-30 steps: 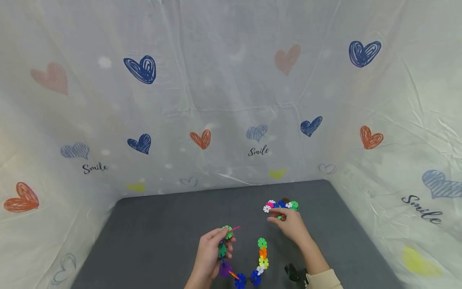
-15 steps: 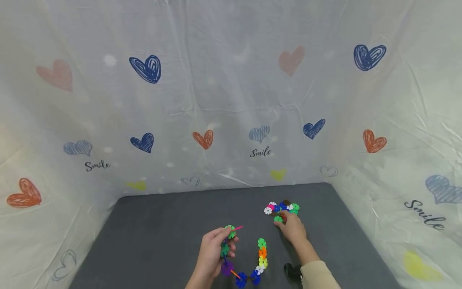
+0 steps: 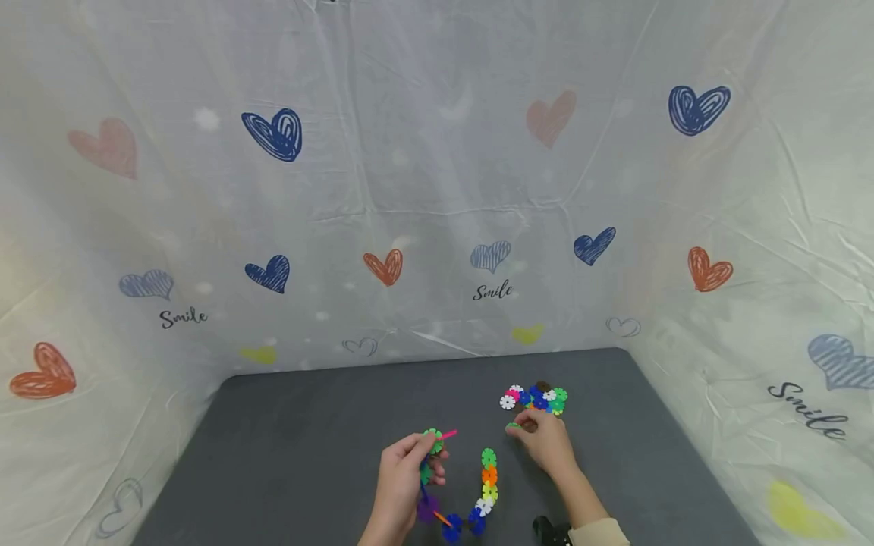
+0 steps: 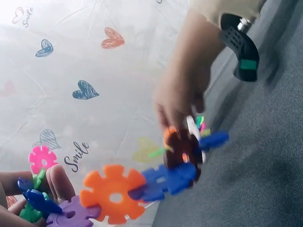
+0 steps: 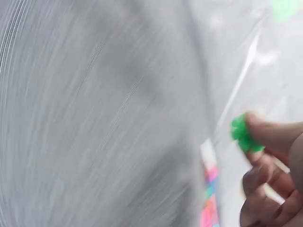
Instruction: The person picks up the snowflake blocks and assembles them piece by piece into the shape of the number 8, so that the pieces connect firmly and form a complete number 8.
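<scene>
In the head view my left hand (image 3: 396, 479) holds one end of a chain of notched flower-shaped plastic discs. A green disc (image 3: 433, 440) shows at its thumb, and a pink disc (image 4: 42, 159) stands out beyond the fingers. The chain curves down through purple, orange (image 4: 113, 194) and blue discs, then up again to a green end disc (image 3: 488, 458). Between thumb and fingers my right hand (image 3: 548, 441) pinches a loose green disc (image 5: 242, 133). That hand is just in front of a pile of loose discs (image 3: 534, 396), partly hiding it.
The dark grey table (image 3: 307, 440) runs back to a pale cloth wall (image 3: 437, 182) printed with hearts and the word Smile. A black wrist device (image 3: 548, 531) sits at the right cuff. The right wrist view is blurred.
My right hand has picked the green disc from the front of the pile and drawn it back, slightly left. The left hand has stayed nearly still with the chain; the chain's free end shifted slightly left.
</scene>
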### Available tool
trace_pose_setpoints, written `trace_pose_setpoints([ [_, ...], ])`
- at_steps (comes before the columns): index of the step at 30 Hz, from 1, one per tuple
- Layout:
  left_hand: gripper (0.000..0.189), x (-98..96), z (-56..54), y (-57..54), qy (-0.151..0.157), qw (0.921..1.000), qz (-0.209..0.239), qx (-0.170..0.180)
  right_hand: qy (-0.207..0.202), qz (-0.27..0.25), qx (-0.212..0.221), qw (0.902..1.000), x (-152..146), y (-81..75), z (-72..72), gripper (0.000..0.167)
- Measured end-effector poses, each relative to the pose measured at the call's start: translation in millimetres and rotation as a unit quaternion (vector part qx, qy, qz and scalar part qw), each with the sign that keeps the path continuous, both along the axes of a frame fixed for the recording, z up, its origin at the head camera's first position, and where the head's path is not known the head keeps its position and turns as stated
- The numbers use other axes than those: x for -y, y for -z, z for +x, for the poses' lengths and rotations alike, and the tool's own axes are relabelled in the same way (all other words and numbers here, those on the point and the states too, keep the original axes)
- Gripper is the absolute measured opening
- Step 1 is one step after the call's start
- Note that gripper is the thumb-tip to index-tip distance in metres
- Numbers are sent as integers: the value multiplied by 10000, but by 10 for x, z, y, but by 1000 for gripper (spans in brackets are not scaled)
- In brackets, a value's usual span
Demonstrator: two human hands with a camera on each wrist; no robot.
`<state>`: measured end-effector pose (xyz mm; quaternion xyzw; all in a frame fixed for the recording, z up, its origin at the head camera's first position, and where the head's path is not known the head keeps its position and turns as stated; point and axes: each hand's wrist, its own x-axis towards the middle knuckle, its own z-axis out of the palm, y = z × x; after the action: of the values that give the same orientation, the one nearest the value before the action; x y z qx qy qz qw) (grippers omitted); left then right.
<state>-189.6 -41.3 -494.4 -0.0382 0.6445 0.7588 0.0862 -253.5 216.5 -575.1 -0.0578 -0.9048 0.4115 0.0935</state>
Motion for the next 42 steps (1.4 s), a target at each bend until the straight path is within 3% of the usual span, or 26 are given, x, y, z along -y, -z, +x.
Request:
trace_pose_setpoints([
  [3, 35, -8, 9, -1, -47, 9999, 12, -100, -140, -1019, -646, 9926, 157, -218, 101, 13],
  [6, 37, -20, 5, -12, -65, 9995, 143, -287, -496, -1960, -1089, 9733, 346, -527, 246, 14],
  [10, 38, -32, -17, -26, -180, 9984, 230, -494, -1372, -2611, -1029, 9499, 590, -862, 442, 22],
  [13, 37, -39, -32, -34, -249, 9980, 285, -497, -1658, -2742, -832, 9436, 713, -969, 530, 25],
  [20, 35, -20, -10, -40, -295, 9979, 400, -418, -1811, -2690, -746, 9430, 840, -955, 586, 24],
  [25, 36, -8, 2, -47, -168, 9977, 423, -493, -1764, -2726, -775, 9426, 859, -923, 572, 25],
  [35, 36, -64, 41, -80, -101, 9974, 412, -581, -1809, -2613, -1044, 9424, 874, -882, 562, 21],
  [42, 41, -100, 55, -116, -123, 9961, 312, -815, -1531, -2931, -1069, 9377, 864, -894, 602, 20],
])
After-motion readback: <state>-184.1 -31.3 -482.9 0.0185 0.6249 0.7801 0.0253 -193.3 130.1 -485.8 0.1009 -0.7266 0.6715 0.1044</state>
